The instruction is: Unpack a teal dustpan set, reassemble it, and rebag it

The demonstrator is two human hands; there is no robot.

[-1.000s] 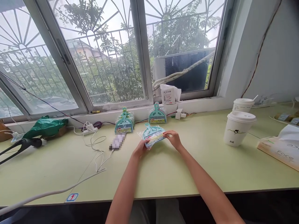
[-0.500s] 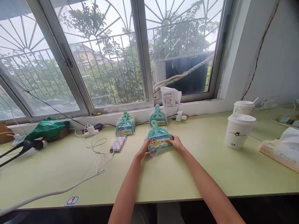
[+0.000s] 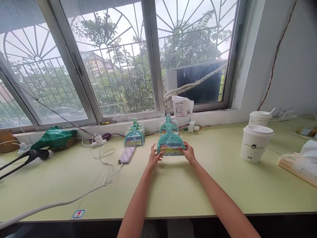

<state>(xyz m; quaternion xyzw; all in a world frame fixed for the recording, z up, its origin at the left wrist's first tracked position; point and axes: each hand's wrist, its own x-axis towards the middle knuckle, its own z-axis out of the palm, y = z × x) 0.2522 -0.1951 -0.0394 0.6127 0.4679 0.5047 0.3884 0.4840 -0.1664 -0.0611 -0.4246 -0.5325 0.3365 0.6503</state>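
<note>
A teal toy-sized dustpan with a small brush, wrapped in clear plastic [image 3: 170, 140], stands upright with its handle up. At its right edge my right hand [image 3: 189, 154] holds on, thumb across the front. My left hand [image 3: 155, 158] has its thumb on the lower left corner, the index finger raised beside the edge. Close behind is another wrapped teal dustpan set [image 3: 168, 121], partly hidden by the front one. To the left stands a row of similar dustpan sets [image 3: 134, 137], one behind another.
A pixelated flat object [image 3: 127, 154] on a white cable lies left of my hands. Farther left are a power strip [image 3: 99, 141] and a green plastic bag [image 3: 53, 140]. Two lidded paper cups [image 3: 257, 145] and a tissue pack [image 3: 299, 163] stand right. The windowsill [image 3: 215, 115] bounds the table behind.
The held dustpan set has gone from leaning back to more upright, and its front now faces me. My left fingers have loosened and spread. The view has tilted slightly up.
</note>
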